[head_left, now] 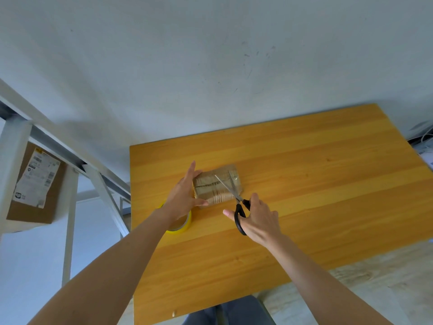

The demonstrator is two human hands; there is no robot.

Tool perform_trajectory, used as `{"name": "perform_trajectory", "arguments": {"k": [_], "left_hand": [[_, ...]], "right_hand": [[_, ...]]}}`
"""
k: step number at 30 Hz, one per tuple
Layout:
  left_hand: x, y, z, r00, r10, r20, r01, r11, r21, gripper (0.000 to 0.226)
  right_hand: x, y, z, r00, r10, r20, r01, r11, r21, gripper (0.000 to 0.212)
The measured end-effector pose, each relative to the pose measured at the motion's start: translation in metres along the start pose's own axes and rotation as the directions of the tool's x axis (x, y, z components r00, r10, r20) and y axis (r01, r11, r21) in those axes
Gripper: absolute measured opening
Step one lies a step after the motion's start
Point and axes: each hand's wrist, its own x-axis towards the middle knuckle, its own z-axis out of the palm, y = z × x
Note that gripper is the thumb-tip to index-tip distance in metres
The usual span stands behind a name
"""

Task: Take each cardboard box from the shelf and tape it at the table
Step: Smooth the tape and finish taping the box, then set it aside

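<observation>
Left hand: your left hand rests against the end of the small brown cardboard box on the yellow wooden bench. The fingers are straight and spread, with the thumb on the near edge. This appears to brace the box against the cut.
Right hand: your right hand grips the black-handled steel scissors, its fingers curled at the loops and one stretched out alongside.
Blades: parted over the box top, just beyond your right fingers and beside your left thumb. They look set to sever tape.
Tape roll: a yellow-rimmed roll of tape lies under your left wrist, apparently kept within reach.
Shelf: the white metal shelf, well apart from your left fingers, carries a larger brown cardboard box with a white shipping label.
Not verifiable: the tape strand itself is too faint to trace. Blade contact cannot be told. Your palm hides one end of the small box, the wrist hides most of the roll, and the frame cuts off the shelf.
</observation>
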Motion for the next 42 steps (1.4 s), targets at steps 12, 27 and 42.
{"name": "perform_trajectory", "arguments": {"k": [12, 27, 42], "left_hand": [[-0.002, 0.005, 0.012, 0.999, -0.008, -0.044, 0.004, 0.996, -0.086, 0.111], [0.011, 0.043, 0.023, 0.893, 0.372, 0.255, -0.446, 0.639, 0.627, 0.059], [0.03, 0.036, 0.046, 0.911, 0.257, 0.321, -0.411, 0.511, 0.755, 0.066]], "right_hand": [[-0.013, -0.041, 0.012, 0.975, -0.138, 0.172, -0.028, 0.695, 0.719, 0.047], [-0.012, 0.043, 0.041, 0.946, -0.312, 0.093, 0.32, 0.839, -0.44, 0.057], [0.003, 0.032, 0.053, 0.937, -0.297, 0.183, 0.349, 0.818, -0.458, 0.05]]}}
